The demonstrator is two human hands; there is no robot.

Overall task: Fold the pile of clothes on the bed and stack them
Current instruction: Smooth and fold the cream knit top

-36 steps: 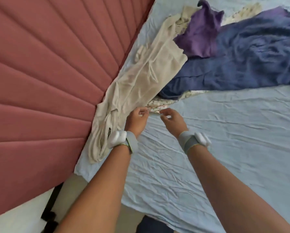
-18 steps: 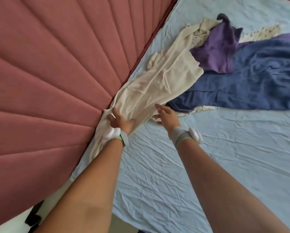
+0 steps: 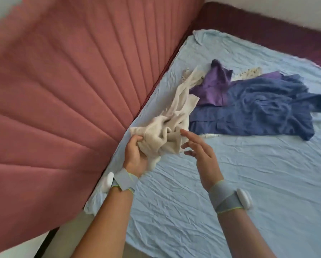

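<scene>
Cream garment (image 3: 167, 135); beyond the hands, a purple top (image 3: 214, 88) and a navy-blue garment (image 3: 258, 112). Underneath, a white cloth (image 3: 249, 73), seemingly dotted. Light-blue sheet (image 3: 249, 183), dusty-pink headboard (image 3: 63, 90).

Bare forearms, grey wristbands (image 3: 225, 199), white pods (image 3: 244, 199)
</scene>
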